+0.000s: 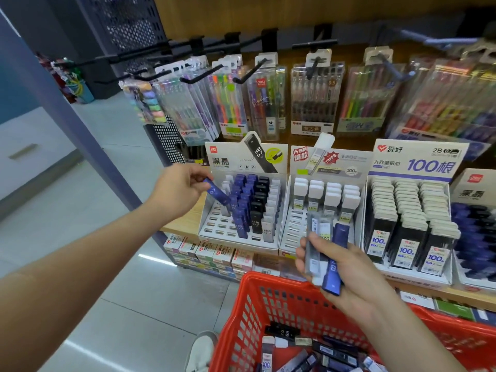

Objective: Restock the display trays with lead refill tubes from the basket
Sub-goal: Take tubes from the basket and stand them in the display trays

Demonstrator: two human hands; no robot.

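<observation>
My left grip [178, 190] pinches a slim blue plastic lead refill tube [217, 194] marked 0.7 by its upper end, between thumb and fingertips. The tube tilts down and to the right of the grip. Its lower end is at the empty slots on the left side of the white cardboard display tray [236, 245], just beside the standing blue tubes [241, 202]. My right grip [349, 272] is curled round two more tubes, a clear tube [318, 245] and a dark blue tube [334, 267], side by side in front of the neighbouring white tray [292, 237]. Just below that grip is the red plastic mesh basket [255, 304], with loose refill tubes [308, 353] lying on its bottom.
</observation>
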